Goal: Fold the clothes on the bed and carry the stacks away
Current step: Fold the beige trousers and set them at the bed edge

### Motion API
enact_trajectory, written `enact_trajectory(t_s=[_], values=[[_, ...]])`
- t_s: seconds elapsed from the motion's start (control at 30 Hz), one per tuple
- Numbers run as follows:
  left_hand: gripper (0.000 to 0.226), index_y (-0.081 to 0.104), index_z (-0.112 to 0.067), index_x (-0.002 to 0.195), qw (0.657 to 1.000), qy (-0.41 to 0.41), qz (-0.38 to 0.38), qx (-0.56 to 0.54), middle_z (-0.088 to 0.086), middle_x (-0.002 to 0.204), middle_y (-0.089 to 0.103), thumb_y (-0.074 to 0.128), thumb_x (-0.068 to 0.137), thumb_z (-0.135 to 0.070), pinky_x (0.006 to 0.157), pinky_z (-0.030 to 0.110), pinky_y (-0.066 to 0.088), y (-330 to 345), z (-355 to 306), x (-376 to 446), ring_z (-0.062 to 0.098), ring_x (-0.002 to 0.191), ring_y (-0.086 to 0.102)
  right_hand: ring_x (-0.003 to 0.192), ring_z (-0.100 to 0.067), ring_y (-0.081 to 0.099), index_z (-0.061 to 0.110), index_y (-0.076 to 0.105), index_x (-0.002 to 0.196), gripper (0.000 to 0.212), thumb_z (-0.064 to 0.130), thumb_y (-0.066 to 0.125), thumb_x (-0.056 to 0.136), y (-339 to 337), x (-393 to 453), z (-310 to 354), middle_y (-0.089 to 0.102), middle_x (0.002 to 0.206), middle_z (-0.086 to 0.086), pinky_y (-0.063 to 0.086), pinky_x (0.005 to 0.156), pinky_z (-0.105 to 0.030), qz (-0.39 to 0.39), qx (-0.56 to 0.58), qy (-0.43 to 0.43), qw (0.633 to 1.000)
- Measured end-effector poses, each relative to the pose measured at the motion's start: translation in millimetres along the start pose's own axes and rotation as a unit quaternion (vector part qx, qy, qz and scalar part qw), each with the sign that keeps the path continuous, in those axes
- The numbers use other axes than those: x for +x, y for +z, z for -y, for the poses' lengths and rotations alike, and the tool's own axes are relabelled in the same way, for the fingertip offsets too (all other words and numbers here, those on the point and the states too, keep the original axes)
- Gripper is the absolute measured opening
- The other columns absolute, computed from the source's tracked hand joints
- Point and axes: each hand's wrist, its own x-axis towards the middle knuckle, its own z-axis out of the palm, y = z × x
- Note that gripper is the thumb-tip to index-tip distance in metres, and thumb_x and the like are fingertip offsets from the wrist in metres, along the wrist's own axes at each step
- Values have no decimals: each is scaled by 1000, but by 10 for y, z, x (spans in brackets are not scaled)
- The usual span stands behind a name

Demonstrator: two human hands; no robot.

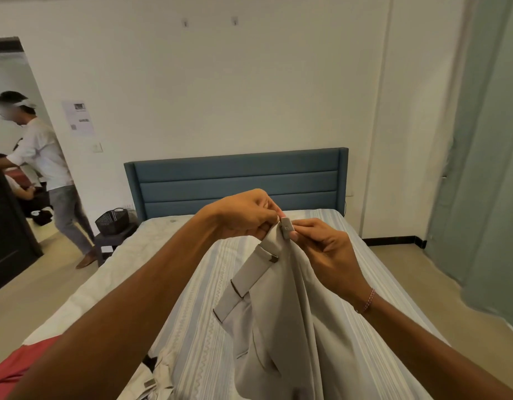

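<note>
At frame centre, my left hand (245,215) and right hand (321,243) both pinch the beige trousers (278,313) at the waistband, above the bed (209,284).

Pale grey-beige trousers (281,319) up front, dark trim on the belt loops. Behind, the bed sheet (197,298) runs blue, white and beige stripes. Teal-blue headboard (235,180), red cloth (15,368) lower left, sage-green curtain (486,168) at right.
</note>
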Motion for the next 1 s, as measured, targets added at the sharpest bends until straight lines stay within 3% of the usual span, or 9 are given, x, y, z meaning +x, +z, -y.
enact_trajectory(t_s=[0.1,0.23,0.37,0.57,0.7,0.77,0.87,1.0], values=[[28,70,8,113,1000,-8,2,5,23,108,72,51,104,-12,71,26,61,14,-43,25,36,98,72,107,-5,67,18,69,121,30,24,69,91,22,-18,-51,68,115,7,56,89,-21,-22,-24,-22,999],[28,70,7,111,1000,-17,7,14,21,102,74,50,104,-12,75,30,62,16,-62,70,31,89,73,102,4,64,14,72,118,29,28,65,93,85,-39,-67,70,110,4,55,88,-15,-67,-133,-85,985],[30,69,8,113,999,-23,-10,46,23,109,71,51,104,-14,78,31,62,2,-63,120,36,100,71,94,-7,63,5,75,114,34,28,63,92,137,-57,-71,74,103,-9,47,88,-3,-99,-229,-121,961],[30,67,7,117,996,-19,-20,86,19,111,70,51,104,-15,73,24,60,-8,-55,152,31,99,71,88,-22,71,3,74,114,33,24,65,91,121,-40,-103,73,101,-12,39,91,2,-80,-296,-140,942],[31,64,9,118,995,-13,-15,101,21,114,68,50,104,-15,73,24,59,1,-58,157,30,99,70,84,-24,72,2,74,113,32,24,64,93,144,-67,-138,73,98,-12,36,91,4,-90,-318,-146,932],[30,63,10,118,994,-10,-14,108,22,117,66,50,103,-13,73,23,59,11,-58,156,25,92,69,83,-24,72,2,74,113,29,22,66,93,150,-74,-161,73,99,-12,41,91,-2,-87,-320,-148,932],[30,61,10,122,991,-1,-24,132,24,117,64,49,103,-10,68,19,57,32,-65,161,17,80,64,83,-27,73,1,73,115,33,18,66,88,154,-62,-166,72,101,-14,54,84,-23,-54,-340,-157,926],[31,57,7,125,989,4,-40,141,25,118,62,45,105,-14,67,19,53,70,-39,192,16,82,59,88,-27,71,6,71,121,33,23,58,96,89,-24,-183,70,109,-13,61,79,-29,-7,-361,-147,921]])
